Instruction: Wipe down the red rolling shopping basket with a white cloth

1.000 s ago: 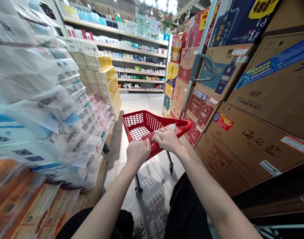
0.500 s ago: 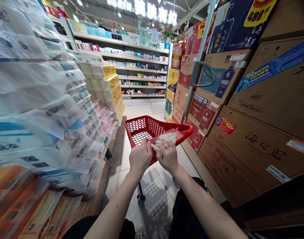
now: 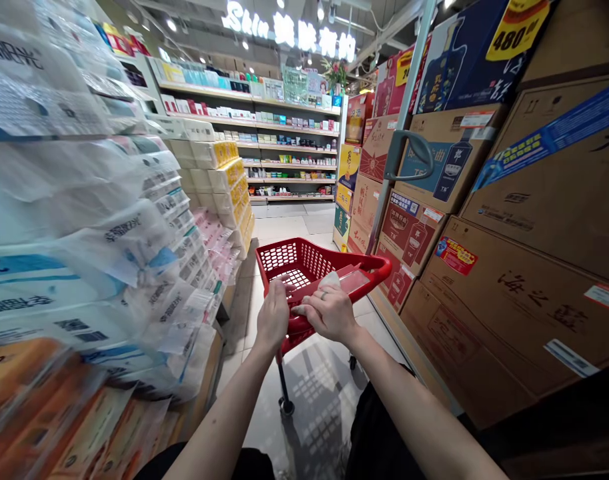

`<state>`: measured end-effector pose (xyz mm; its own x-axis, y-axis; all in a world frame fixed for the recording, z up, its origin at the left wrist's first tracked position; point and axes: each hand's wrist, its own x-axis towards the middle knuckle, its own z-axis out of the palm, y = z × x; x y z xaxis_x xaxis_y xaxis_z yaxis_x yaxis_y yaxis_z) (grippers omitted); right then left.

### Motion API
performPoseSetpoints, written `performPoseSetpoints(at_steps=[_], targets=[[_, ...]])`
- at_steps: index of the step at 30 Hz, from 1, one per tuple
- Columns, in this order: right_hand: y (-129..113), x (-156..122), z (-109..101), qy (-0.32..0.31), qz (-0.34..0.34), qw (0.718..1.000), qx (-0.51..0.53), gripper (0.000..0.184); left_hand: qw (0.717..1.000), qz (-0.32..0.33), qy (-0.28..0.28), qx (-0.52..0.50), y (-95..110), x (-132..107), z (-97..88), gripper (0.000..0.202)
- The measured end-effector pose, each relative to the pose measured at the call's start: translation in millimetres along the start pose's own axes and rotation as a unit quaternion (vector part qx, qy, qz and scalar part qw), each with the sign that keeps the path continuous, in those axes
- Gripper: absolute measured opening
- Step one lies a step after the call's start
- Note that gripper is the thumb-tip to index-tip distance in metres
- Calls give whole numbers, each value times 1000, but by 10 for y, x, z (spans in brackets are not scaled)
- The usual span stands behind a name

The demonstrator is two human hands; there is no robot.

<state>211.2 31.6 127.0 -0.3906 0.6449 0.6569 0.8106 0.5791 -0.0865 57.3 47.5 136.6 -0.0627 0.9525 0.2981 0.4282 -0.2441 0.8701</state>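
Observation:
A red plastic shopping cart stands on the tiled aisle floor ahead of me. My left hand is closed over the cart's near rim. My right hand, a ring on one finger, presses a crumpled white cloth against the cart's handle bar, fingers curled on the cloth. The cart's basket looks empty apart from the cloth's edge hanging over it.
Stacked tissue and paper packs wall the left side, close to my arm. Cardboard liquor cartons are piled high on the right behind a grey post. Shelves of small goods cross the far end of the aisle.
The cart and both hands have moved forward along the aisle. My right hand slid the cloth along the handle bar, and my left hand shifted on the rim.

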Motion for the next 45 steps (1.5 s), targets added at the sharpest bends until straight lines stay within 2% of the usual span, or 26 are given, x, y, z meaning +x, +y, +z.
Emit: performPoseSetpoints(at_steps=[4, 6, 8, 12, 18, 21, 25, 29, 35, 40, 45], targets=[[-189, 16, 32, -2, 41, 998, -37, 30, 999, -16, 28, -38, -26, -18, 15, 54], [-276, 57, 63, -4, 72, 995, -64, 32, 998, -13, 29, -48, -36, -27, 14, 53], [-304, 91, 84, -16, 70, 995, -71, 34, 997, -11, 21, -71, -63, -21, 4, 53], [-151, 87, 73, -35, 23, 998, -49, 36, 994, 0, -22, -104, -164, 30, -29, 53], [145, 2, 6, -25, 12, 999, -43, 34, 987, 109, -113, 23, -225, 107, 16, 47], [73, -77, 44, 14, 60, 997, -42, 29, 982, 138, -108, 69, -206, 137, 70, 46], [-120, -206, 164, 90, 104, 990, -25, 28, 985, 130, -89, 69, -249, 188, 79, 47], [-125, -171, 208, 68, 73, 995, -24, 26, 988, 114, -88, 57, -337, 222, 32, 49], [19, 27, 124, 4, 52, 998, -42, 32, 988, 123, -79, 56, -340, 192, 18, 45], [84, -101, 83, 38, 28, 999, -25, 27, 986, 138, -76, 54, -300, 160, 22, 44], [277, -278, 65, 77, 11, 997, -20, 27, 982, 150, -92, 68, -260, 109, 32, 42]])
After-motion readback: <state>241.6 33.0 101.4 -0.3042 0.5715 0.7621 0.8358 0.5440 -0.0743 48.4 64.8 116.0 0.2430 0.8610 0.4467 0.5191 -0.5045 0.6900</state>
